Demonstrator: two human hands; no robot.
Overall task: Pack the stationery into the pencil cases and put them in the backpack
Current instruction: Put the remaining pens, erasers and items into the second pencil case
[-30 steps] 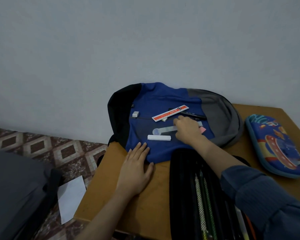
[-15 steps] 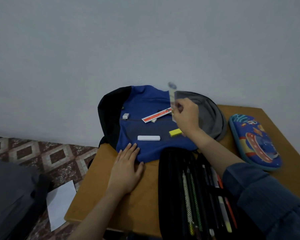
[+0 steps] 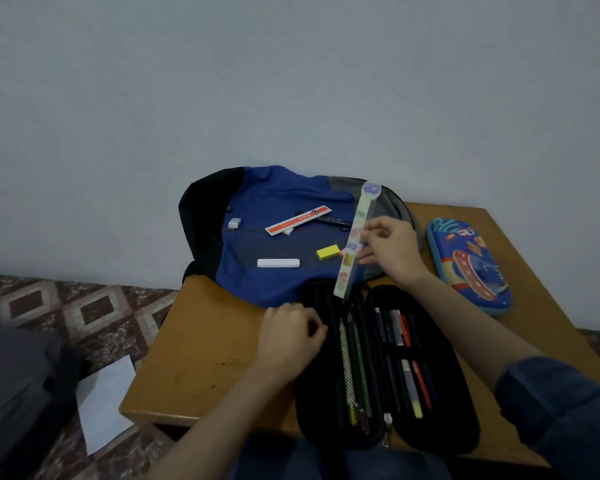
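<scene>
**Above the black case (image 3: 456,403): inserting the clear ruler (image 3: 361,220)**

Above the far end of the open case, the ruler hangs at a steep tilt. Its lower end is just over the case's left half and its round top is over the backpack (image 3: 278,202). The right hand (image 3: 394,252) pinches it near mid-length between thumb and fingers (image 3: 378,233).

Handling, as judged:
- The ruler looks like thin plastic: light, fairly stiff, somewhat springy, smooth on both faces.
- A pinch across the flat faces near the middle suits it, since an end grip would let it swing.
- It is long against the case, so it should go in lengthwise beside the pencils.

The left hand (image 3: 288,337) sits at the case's left rim with fingers curled. Whether they grip the rim cannot be told.

Still loose on the backpack: a red ruler (image 3: 298,220), a white bar (image 3: 278,263), a yellow block (image 3: 328,252), a small grey eraser (image 3: 234,222) and a dark pen (image 3: 333,221). The blue case (image 3: 468,265) lies shut at the right of the worktop (image 3: 194,358).

Changes from the earlier frames:
- One second ago the ruler lay flat on the backpack under the right hand. Half a second ago it was raised near upright over the bag. It now points down toward the case.
- The left hand was flat on the worktop with fingers straight. It has moved to the case rim.
</scene>
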